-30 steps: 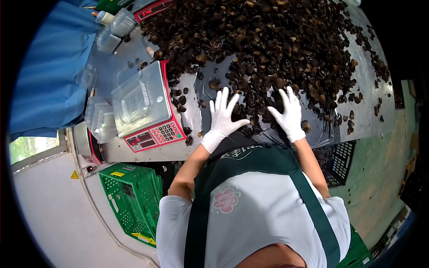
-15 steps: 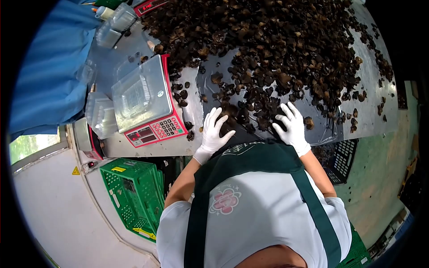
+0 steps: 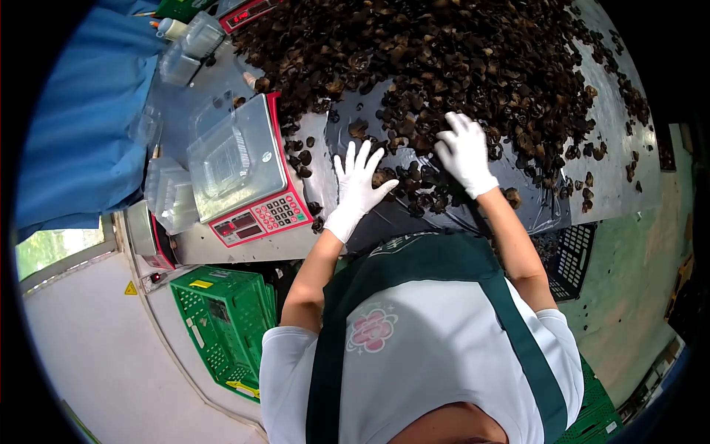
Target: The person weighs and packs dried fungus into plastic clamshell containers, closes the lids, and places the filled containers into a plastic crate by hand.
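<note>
My left hand (image 3: 359, 189), in a white glove, has its fingers spread over the dark plastic sheet, beside a few loose dark mushroom-like pieces (image 3: 419, 185). Farther right, my right hand (image 3: 464, 152), also gloved in white, reaches to the near edge of the large dark pile (image 3: 458, 66). Its fingers are slightly apart, and nothing shows held in either hand. Left of my hands stands a red and silver scale (image 3: 251, 174) with a clear plastic tray (image 3: 224, 160) on its plate.
Stacked clear trays (image 3: 168, 194) lie left of the scale. A second scale (image 3: 244, 13) and a bottle (image 3: 172, 29) stand at the back left. Below the table are a green crate (image 3: 222, 325) and a black crate (image 3: 572, 259). A blue curtain (image 3: 89, 118) hangs at the left.
Both hands have moved forward from the table's near edge, the right one farther, up to the pile. The left fingers have spread wider.
</note>
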A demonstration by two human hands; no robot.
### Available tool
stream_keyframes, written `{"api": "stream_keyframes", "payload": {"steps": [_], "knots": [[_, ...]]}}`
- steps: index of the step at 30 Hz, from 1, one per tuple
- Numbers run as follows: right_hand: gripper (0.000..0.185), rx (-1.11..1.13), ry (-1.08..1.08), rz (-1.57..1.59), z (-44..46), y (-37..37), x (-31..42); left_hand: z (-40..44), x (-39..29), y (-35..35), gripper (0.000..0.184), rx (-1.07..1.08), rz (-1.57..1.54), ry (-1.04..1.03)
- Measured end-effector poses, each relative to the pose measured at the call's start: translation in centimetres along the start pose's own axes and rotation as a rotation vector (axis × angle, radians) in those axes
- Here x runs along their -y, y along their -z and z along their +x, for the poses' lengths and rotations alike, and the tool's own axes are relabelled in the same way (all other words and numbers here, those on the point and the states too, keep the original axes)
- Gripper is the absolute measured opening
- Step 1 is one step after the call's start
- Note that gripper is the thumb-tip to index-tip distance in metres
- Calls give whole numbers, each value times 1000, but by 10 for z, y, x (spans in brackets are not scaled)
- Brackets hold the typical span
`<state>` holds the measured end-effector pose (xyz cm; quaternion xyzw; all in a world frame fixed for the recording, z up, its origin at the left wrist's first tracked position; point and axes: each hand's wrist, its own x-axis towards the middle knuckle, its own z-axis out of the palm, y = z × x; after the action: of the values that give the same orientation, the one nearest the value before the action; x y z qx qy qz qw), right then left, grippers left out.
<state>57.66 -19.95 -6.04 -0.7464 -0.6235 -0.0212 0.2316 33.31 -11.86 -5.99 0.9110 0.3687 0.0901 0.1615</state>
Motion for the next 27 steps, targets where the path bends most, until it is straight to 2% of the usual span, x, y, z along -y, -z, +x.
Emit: {"api": "stream_keyframes", "payload": {"steps": [2, 4, 5, 10, 14, 15, 16, 17, 21, 24, 26, 27], "knots": [[11, -113, -49, -77, -6, 10, -25, -10, 1, -1, 56, 7, -43, -62], [13, -51, -114, -26, -27, 21, -43, -27, 3, -3, 54, 25, -155, -95], [15, -13, -150, -26, -39, 30, -45, -35, 3, -2, 56, 20, -175, -112], [57, 118, -292, 39, -84, 50, -11, -58, -6, -3, 74, 9, -181, -253], [61, 189, -346, 184, -110, 30, 21, -39, -18, -7, 75, -34, -154, -436], [63, 150, -343, 253, -116, 22, 23, -33, -23, -6, 75, -21, -113, -445], [64, 207, -393, 286, -112, 26, 28, -26, -30, -4, 76, -6, -70, -454], [67, 183, -373, 316, -111, 26, 27, -17, -38, -6, 79, -96, -26, -483], [76, 176, -402, 485, -114, 22, 24, 12, -77, -4, 100, 85, -2, -421], [81, 153, -498, 634, -113, 29, 18, 24, -102, -13, 100, 112, -3, -476], [88, 74, -496, 657, -119, 35, 9, 31, -122, -15, 100, 259, 5, -458], [88, 96, -494, 569, -121, 41, 5, 34, -129, -15, 100, 325, 16, -481]]}}
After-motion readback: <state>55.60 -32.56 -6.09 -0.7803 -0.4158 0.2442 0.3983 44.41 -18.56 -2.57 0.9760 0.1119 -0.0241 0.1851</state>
